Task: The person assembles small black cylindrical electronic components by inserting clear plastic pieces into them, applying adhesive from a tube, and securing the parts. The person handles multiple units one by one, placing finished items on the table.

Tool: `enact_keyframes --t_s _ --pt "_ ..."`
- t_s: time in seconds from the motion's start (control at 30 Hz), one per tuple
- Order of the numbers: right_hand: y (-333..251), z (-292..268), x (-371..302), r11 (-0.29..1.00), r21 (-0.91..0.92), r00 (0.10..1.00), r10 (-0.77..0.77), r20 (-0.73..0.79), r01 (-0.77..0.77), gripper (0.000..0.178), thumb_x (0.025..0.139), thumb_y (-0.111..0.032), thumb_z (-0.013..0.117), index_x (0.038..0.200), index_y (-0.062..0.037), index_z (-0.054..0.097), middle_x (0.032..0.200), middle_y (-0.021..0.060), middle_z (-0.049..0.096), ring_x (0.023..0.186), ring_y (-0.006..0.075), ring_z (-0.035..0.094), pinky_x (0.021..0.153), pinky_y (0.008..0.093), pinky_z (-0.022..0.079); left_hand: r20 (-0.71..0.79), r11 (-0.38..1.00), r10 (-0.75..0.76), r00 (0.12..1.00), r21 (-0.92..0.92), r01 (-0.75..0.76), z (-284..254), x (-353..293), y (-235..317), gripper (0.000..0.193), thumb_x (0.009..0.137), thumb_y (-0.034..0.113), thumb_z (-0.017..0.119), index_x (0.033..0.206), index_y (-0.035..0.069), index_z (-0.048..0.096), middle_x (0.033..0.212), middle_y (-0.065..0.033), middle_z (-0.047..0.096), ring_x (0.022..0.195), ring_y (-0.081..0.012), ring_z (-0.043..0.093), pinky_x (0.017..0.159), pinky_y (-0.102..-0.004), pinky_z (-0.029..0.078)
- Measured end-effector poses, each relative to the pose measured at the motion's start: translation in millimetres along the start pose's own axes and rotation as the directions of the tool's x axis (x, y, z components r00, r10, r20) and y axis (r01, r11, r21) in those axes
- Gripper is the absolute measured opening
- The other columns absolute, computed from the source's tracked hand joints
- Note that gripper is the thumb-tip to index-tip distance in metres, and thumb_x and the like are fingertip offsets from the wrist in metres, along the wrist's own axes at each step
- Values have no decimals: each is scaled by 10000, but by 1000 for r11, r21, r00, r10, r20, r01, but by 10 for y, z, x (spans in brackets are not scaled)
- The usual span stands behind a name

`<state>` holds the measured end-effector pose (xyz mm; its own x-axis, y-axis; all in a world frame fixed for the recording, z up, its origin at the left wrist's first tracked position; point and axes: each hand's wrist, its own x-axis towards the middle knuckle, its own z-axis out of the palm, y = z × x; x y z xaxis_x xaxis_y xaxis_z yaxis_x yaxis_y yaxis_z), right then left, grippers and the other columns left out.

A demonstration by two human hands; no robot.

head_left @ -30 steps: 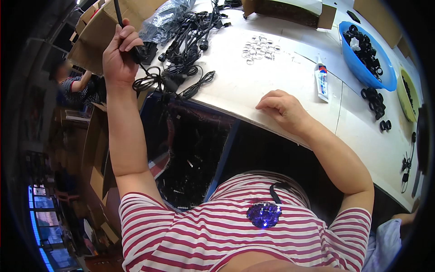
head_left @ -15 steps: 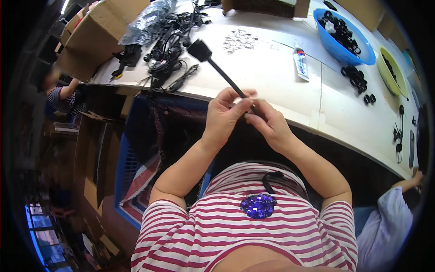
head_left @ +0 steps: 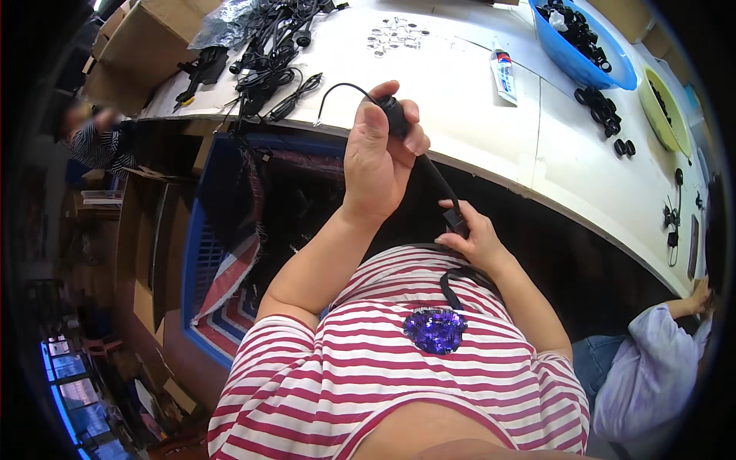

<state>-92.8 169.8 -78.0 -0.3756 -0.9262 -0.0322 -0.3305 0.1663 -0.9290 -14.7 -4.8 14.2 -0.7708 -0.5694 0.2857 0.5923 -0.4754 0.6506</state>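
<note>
A black device with a slim stem (head_left: 440, 184) slants between my hands, in front of the table's near edge. My left hand (head_left: 376, 161) is raised at its upper end, fingers curled round a round black head (head_left: 393, 116). From beside that head a thin black wire (head_left: 337, 87) arcs to the left. Lower down and closer to my body, my right hand (head_left: 481, 244) grips a small black block (head_left: 455, 222) at the stem's other end. My palm and fingers hide part of the head.
Tangled black cables (head_left: 268, 73) and a cardboard box (head_left: 146, 54) are at the far left. Small clear rings (head_left: 396, 34), a glue-like tube (head_left: 504, 77) and a blue basin (head_left: 627, 77) of black parts sit farther back. A blue crate (head_left: 201, 184) stands below; a co-worker's sleeve (head_left: 652, 368) shows right.
The device has been turned end for end: its block moved from upper left to my right hand. My left hand rose to the round head; my right hand moved down toward my body.
</note>
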Motion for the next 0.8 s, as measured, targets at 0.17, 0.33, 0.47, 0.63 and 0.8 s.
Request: enact_keyframes --t_s 0.17,0.33,0.47,0.63,0.8 --pt "324 38 -100 962 -209 983 -181 -9 176 321 805 -155 626 1070 -25 502 768 142 565 631 280 569 566 336 450 53 999 48 997 3 -48 37 59 114 488 875 408 480 1198 68 346 874 -61 504 636 -114 445 620 -250 383" --pt "451 0 -234 992 -129 992 3 129 14 311 860 -132 539 1144 -13 499 954 181 588 866 290 598 707 319 471 94 995 55 994 72 -62 70 93 232 529 851 442 497 1222 83 383 870 -52 472 630 -104 405 605 -246 350" --pt "157 -309 -197 988 -141 998 -47 50 54 419 825 -151 572 1203 0 474 1048 170 567 972 260 554 834 324 440 157 993 -41 987 116 23 51 20 82 536 852 406 524 1227 51 380 882 -58 472 654 -109 409 626 -241 353" --pt "-819 -620 129 822 -422 787 -529 -318 382 289 794 -98 568 1073 -21 564 978 134 585 907 273 553 792 334 437 238 944 -240 941 283 169 -13 -254 -404 406 885 232 544 1211 34 405 879 -23 491 752 -69 421 685 -176 353" --pt "-1007 -521 314 739 -568 858 -502 -105 362 179 761 -123 622 908 -23 646 944 107 597 929 219 543 812 309 425 281 916 -264 923 372 149 -46 -389 -611 256 899 80 489 1138 3 444 1005 -36 517 945 -92 482 782 -209 415"
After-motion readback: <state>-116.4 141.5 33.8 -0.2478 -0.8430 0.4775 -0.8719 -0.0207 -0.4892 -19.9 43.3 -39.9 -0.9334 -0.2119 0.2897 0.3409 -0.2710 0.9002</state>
